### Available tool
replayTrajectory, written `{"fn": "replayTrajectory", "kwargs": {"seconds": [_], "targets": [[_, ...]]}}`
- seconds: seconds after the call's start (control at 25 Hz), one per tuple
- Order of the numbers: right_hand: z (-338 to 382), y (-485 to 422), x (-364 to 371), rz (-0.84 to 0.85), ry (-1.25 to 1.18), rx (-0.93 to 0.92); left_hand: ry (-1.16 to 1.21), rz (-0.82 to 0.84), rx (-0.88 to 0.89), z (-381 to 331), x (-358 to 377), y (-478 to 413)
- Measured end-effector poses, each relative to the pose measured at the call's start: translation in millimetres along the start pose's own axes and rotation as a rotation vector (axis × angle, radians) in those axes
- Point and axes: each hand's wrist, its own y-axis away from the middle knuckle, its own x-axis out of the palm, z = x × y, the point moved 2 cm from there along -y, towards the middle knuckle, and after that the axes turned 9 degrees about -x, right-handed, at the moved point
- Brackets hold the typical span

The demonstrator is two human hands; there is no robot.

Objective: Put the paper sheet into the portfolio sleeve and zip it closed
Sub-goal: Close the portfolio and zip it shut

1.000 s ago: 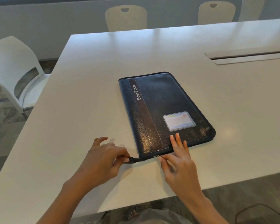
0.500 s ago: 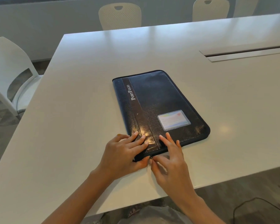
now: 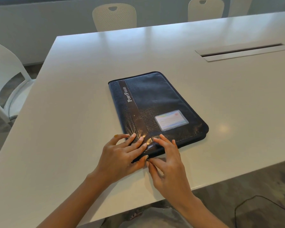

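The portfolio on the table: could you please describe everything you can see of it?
The portfolio is a dark navy, leather-look zip case lying flat and closed on the white table. A brown strip reading "PortFolio" runs along its left side, and a clear card window sits near its right corner. The left hand presses its near corner; the right hand pinches at the near-edge zipper.

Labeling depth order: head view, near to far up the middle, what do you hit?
Right hand → left hand at the near edge → portfolio → bare white table → perforated-back chair.
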Motion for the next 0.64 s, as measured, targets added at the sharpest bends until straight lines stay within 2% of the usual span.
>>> {"fn": "replayTrajectory", "kwargs": {"seconds": [0.16,0.24,0.36,0.48,0.64], "targets": [[22,4,11,-0.004,0.047,-0.041,0.052,-0.032,-0.04,0,-2,-3],[26,8,15,-0.02,0.055,-0.001,0.069,-0.024,-0.056,0,-2,-2],[6,10,4,-0.033,0.097,0.094,0.057,0.0,-0.054,0,-1,3],[-8,10,-3,-0.021,0.119,0.098,0.076,0.07,-0.078,-3,-3,1],[-5,11,1,-0.002,0.094,0.103,0.24,0.149,-0.341,-7,-15,21]]}}
